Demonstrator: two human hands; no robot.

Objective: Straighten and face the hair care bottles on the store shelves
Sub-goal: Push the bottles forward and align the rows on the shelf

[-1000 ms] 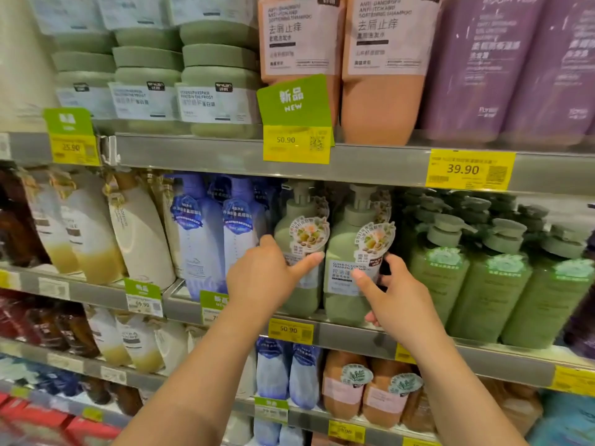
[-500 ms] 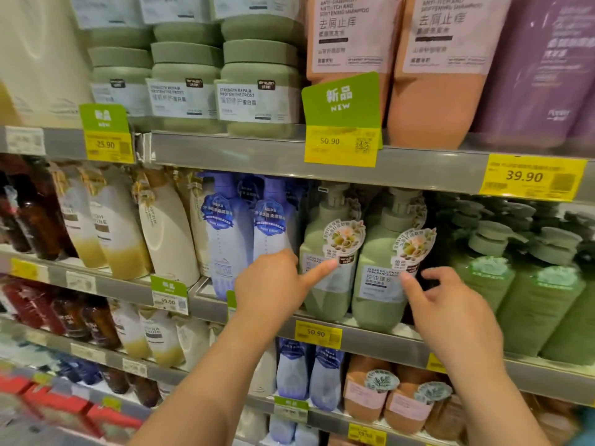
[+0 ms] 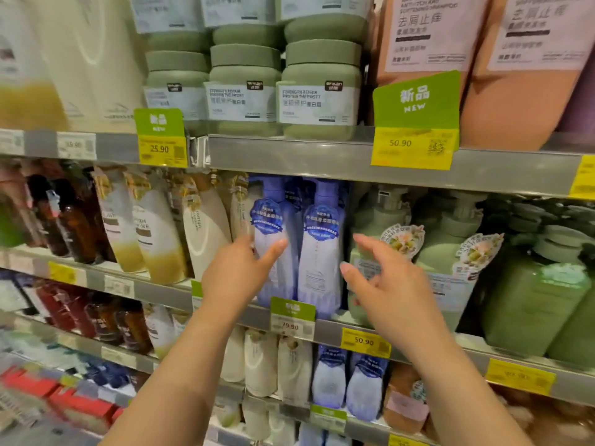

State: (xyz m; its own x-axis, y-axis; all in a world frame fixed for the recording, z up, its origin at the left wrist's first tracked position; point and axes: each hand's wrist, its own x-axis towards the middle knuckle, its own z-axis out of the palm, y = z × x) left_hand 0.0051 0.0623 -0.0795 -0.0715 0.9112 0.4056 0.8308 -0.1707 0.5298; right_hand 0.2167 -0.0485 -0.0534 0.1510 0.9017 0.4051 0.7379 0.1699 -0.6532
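Two blue-and-white pump bottles (image 3: 322, 246) stand side by side on the middle shelf (image 3: 331, 331), labels facing out. My left hand (image 3: 240, 272) reaches in at the left blue bottle (image 3: 273, 252), fingers straight, thumb across its front. My right hand (image 3: 383, 284) hovers open in front of the gap between the right blue bottle and a pale green pump bottle (image 3: 376, 252), holding nothing. A second pale green bottle (image 3: 450, 262) stands to its right. The picture is blurred by motion.
Cream-and-gold bottles (image 3: 154, 233) and brown bottles (image 3: 64, 220) fill the shelf's left, darker green pump bottles (image 3: 541, 284) its right. Green jars (image 3: 318, 91) and orange pouches (image 3: 428, 43) sit above. Price tags (image 3: 413, 146) hang off the rails. Lower shelves hold more bottles.
Both hands have left the two pale green bottles and shifted left, towards the blue bottles. My view has swung left with them.
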